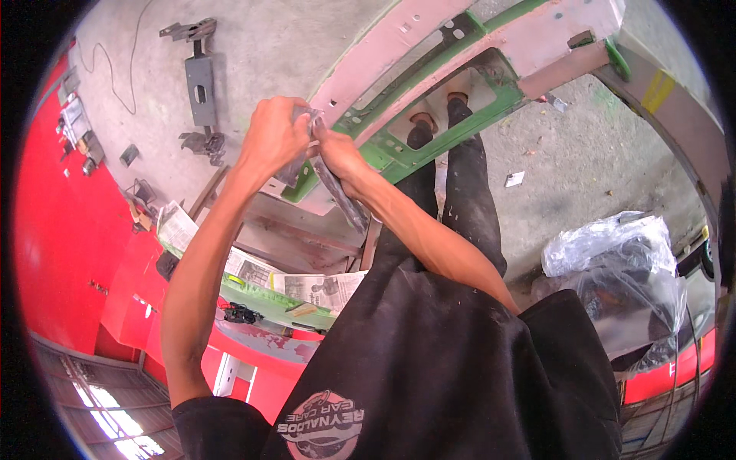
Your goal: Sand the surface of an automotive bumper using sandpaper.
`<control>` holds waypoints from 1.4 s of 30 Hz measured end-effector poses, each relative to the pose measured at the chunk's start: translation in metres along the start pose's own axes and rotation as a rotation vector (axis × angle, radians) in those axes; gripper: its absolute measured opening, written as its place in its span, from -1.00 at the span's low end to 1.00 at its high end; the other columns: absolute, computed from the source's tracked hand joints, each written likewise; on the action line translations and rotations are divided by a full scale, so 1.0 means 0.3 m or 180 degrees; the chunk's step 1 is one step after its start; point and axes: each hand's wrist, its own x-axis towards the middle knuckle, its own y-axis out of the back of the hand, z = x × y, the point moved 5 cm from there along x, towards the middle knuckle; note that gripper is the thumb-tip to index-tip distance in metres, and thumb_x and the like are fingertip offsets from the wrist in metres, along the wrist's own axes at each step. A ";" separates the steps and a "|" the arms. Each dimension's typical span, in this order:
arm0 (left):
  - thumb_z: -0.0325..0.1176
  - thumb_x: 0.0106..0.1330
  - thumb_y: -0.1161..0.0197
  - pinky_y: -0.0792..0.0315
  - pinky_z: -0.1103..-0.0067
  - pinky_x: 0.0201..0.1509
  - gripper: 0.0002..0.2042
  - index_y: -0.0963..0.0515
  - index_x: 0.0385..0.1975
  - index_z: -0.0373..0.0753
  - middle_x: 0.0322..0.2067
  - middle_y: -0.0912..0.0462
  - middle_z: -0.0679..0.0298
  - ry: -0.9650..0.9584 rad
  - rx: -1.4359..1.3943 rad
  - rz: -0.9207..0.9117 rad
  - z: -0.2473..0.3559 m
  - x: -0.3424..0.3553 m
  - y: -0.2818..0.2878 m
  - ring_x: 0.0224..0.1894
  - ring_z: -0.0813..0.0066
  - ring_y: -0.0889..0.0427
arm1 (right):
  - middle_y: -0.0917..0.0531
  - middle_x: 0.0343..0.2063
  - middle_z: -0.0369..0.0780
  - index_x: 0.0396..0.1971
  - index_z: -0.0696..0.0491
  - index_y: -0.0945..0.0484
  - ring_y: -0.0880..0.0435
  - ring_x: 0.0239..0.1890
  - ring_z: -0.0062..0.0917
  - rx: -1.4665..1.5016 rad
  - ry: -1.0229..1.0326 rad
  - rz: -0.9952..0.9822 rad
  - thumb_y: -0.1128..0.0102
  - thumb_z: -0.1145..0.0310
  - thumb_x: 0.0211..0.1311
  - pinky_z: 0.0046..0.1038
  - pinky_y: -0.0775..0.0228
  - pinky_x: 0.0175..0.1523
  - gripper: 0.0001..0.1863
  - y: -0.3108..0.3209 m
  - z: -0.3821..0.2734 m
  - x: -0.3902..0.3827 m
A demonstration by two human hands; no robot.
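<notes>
Both hands meet at the left end of a large car panel (pixel 460 146), which is painted pink and green and has cut-out openings. My left hand (pixel 276 134) is closed, its fingertips pinching a thin, crumpled dark grey strip (pixel 341 198). Close beside it, my right hand (pixel 343 159) also grips the strip with thumb and fingers. One end hangs below the right hand, and another part shows under the left. Whether the strip is sandpaper or plastic film, I cannot tell. My fingers cover its upper part.
A black metal bracket (pixel 201 92) lies on the concrete floor (pixel 253 38). Newspaper sheets (pixel 314 287) lie by a green curved panel (pixel 264 300) near my left side. Clear plastic wrap (pixel 609 249) covers something at the right. A red surface (pixel 65 238) runs along the left.
</notes>
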 end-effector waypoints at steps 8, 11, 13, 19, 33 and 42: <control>-0.43 0.12 -0.21 -0.48 0.38 -0.17 -0.78 -0.63 -0.31 -0.43 -0.44 -0.61 -0.22 0.0203 -0.0182 0.0120 -0.030 -0.001 -0.015 -0.32 -0.03 -0.67 | -0.54 -0.52 -0.29 -0.37 0.13 -0.57 -0.41 -0.48 -0.61 -0.0174 0.0025 0.0079 0.14 -0.03 0.44 -0.50 -0.27 -0.32 -0.49 0.021 -0.015 -0.009; -0.45 0.07 -0.21 -0.49 0.33 -0.13 -0.76 -0.63 -0.29 -0.45 -0.46 -0.60 -0.24 0.0279 -0.0378 0.0303 -0.038 -0.013 -0.020 -0.29 -0.11 -0.65 | -0.53 -0.55 -0.31 -0.41 0.12 -0.57 -0.38 -0.50 -0.64 -0.0223 0.0149 0.0129 0.11 -0.01 0.43 -0.51 -0.25 -0.35 -0.51 0.026 -0.008 -0.001; -0.45 0.08 -0.22 -0.50 0.35 -0.18 -0.78 -0.64 -0.31 -0.43 -0.48 -0.61 -0.21 0.0348 -0.0494 0.0279 -0.051 -0.016 -0.027 -0.32 -0.07 -0.67 | -0.51 -0.61 -0.31 -0.50 0.13 -0.55 -0.39 -0.57 -0.64 -0.0165 0.0260 0.0183 0.09 0.04 0.43 -0.51 -0.26 -0.42 -0.52 0.026 -0.009 0.001; -0.44 0.13 -0.23 -0.47 0.46 -0.27 -0.79 -0.64 -0.28 -0.41 -0.48 -0.67 -0.04 0.0640 -0.0685 0.0340 -0.068 -0.039 -0.034 -0.44 0.31 -0.66 | -0.46 -0.67 -0.36 -0.58 0.12 -0.54 -0.33 -0.57 -0.67 -0.0399 0.0226 0.0339 0.04 0.06 0.42 -0.51 -0.20 -0.45 -0.51 0.040 -0.021 -0.003; -0.48 0.13 -0.24 -0.43 0.55 -0.40 -0.82 -0.64 -0.32 -0.44 -0.53 -0.67 0.14 0.1153 -0.2127 0.1295 -0.106 -0.115 -0.165 -0.49 0.56 -0.56 | -0.58 -0.55 -0.33 -0.34 0.21 -0.64 -0.42 -0.49 -0.69 -0.1946 0.0864 0.0706 -0.04 0.04 0.37 -0.51 -0.31 -0.36 -0.53 0.117 -0.091 -0.006; -0.48 0.11 -0.23 -0.48 0.53 -0.30 -0.80 -0.64 -0.30 -0.46 -0.41 -0.69 0.10 0.1857 -0.4228 0.1517 -0.157 -0.114 -0.337 -0.35 0.41 -0.67 | -0.67 -0.45 0.02 -0.39 0.15 -0.68 -0.66 -0.29 -0.15 -0.3795 0.0785 0.0759 -0.11 -0.08 0.19 -0.26 -0.42 -0.12 -0.48 0.159 -0.235 0.007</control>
